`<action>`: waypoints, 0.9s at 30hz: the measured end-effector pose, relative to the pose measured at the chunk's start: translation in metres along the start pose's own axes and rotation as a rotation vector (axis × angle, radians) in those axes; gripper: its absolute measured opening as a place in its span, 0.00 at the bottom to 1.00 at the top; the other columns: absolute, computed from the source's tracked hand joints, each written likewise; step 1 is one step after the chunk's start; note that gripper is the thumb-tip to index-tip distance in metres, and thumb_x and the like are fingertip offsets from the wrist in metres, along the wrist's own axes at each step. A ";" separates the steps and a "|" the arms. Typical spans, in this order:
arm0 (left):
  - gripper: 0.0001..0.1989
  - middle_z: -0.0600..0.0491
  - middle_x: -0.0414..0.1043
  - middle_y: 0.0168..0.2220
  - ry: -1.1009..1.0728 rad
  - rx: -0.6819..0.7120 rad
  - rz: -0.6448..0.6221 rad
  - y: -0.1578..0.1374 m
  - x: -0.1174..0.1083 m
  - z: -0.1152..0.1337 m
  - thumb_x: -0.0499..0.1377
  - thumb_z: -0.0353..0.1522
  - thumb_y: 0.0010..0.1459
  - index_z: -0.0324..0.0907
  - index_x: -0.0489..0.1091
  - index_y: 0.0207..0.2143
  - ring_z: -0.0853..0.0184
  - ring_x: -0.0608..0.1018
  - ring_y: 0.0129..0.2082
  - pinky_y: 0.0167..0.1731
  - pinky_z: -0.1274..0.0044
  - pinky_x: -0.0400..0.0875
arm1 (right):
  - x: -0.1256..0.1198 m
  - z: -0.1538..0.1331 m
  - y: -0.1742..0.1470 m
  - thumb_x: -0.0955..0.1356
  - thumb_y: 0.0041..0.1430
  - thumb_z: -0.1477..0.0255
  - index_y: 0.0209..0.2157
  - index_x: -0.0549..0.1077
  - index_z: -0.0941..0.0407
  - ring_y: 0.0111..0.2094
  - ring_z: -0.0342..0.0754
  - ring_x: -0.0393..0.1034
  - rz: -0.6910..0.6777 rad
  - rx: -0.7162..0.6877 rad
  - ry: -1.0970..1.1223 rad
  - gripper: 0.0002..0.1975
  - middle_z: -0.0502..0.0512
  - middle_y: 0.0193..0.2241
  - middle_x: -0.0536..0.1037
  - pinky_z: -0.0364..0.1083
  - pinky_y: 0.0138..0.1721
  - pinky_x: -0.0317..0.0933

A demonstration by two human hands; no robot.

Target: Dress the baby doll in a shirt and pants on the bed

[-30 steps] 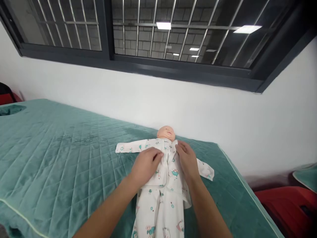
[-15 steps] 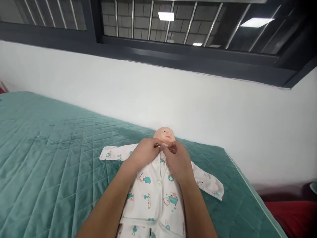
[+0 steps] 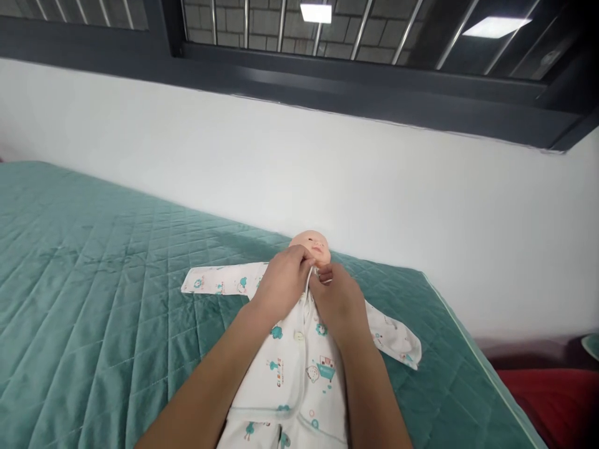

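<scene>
A baby doll [image 3: 314,243] lies on its back with its head toward the wall. It wears a white printed shirt [image 3: 285,349] with matching trousers [image 3: 248,433], and both sleeves are spread sideways. At the neck, my left hand [image 3: 285,277] pinches one front edge of the shirt's collar and lifts it a little. Close beside it, my right hand [image 3: 339,296] has its fingers curled in a pinch on the other side of the collar. A pale button [image 3: 299,336] shows on the shirt front below my hands. My fingers hide the topmost part of the collar opening.
The doll rests on a green quilted bed cover [image 3: 116,299], whose edge runs down on the right. Behind it stands a white wall [image 3: 262,162] under a dark window frame [image 3: 281,81] with metal bars. Something red [image 3: 552,399] lies beyond the right edge.
My left hand has risen slightly, drawing its collar edge up and apart from the other side. My right hand stays at the collar. The view has tilted down a little.
</scene>
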State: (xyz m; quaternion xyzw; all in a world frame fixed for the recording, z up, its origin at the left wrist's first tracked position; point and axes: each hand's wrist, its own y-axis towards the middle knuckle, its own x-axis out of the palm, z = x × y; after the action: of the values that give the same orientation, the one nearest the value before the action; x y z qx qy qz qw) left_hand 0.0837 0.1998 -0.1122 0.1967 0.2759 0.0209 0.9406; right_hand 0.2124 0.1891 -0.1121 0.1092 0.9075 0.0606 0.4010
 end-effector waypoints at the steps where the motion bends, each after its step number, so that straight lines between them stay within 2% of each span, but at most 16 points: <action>1: 0.10 0.50 0.76 0.38 0.013 0.006 -0.007 -0.001 0.002 -0.001 0.50 0.32 0.63 0.43 0.71 0.35 0.62 0.75 0.38 0.36 0.74 0.66 | 0.000 0.001 0.001 0.66 0.54 0.62 0.29 0.69 0.52 0.30 0.52 0.69 -0.015 0.025 0.017 0.08 0.54 0.30 0.77 0.47 0.30 0.56; 6: 0.10 0.52 0.76 0.34 -0.027 -0.011 -0.035 0.000 0.000 -0.005 0.52 0.30 0.62 0.43 0.73 0.34 0.65 0.75 0.35 0.34 0.75 0.66 | 0.002 0.002 0.003 0.66 0.54 0.64 0.30 0.74 0.53 0.31 0.50 0.71 -0.024 0.050 0.188 0.09 0.52 0.29 0.79 0.47 0.33 0.59; 10: 0.09 0.53 0.77 0.34 -0.007 0.012 -0.079 0.001 -0.005 -0.003 0.52 0.29 0.61 0.43 0.72 0.33 0.65 0.75 0.34 0.33 0.75 0.66 | -0.006 0.003 0.001 0.66 0.53 0.62 0.31 0.76 0.55 0.32 0.50 0.71 -0.099 0.045 0.262 0.12 0.52 0.28 0.80 0.46 0.34 0.58; 15: 0.08 0.55 0.75 0.30 0.030 -0.004 -0.095 -0.003 -0.007 -0.003 0.53 0.29 0.59 0.43 0.70 0.29 0.66 0.74 0.31 0.31 0.75 0.64 | -0.012 -0.002 -0.006 0.66 0.53 0.64 0.28 0.74 0.54 0.31 0.48 0.70 -0.065 0.106 0.144 0.09 0.51 0.28 0.79 0.46 0.34 0.58; 20: 0.07 0.55 0.76 0.32 -0.039 -0.030 -0.061 -0.004 -0.007 -0.005 0.55 0.28 0.57 0.43 0.73 0.33 0.67 0.75 0.32 0.33 0.76 0.66 | -0.006 -0.007 -0.010 0.64 0.54 0.66 0.26 0.71 0.53 0.28 0.48 0.67 -0.014 0.081 -0.017 0.08 0.52 0.25 0.76 0.45 0.30 0.55; 27: 0.06 0.53 0.78 0.34 -0.116 -0.108 -0.041 -0.003 -0.009 -0.008 0.57 0.30 0.56 0.41 0.75 0.33 0.66 0.77 0.34 0.37 0.74 0.68 | -0.006 0.002 -0.003 0.66 0.55 0.64 0.29 0.77 0.54 0.31 0.48 0.71 -0.139 0.051 0.306 0.10 0.48 0.27 0.79 0.45 0.34 0.59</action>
State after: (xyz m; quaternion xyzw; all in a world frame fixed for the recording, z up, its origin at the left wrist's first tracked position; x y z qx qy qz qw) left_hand 0.0722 0.1989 -0.1148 0.1406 0.2233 0.0052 0.9645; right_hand 0.2172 0.1845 -0.1100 0.0458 0.9647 0.0256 0.2582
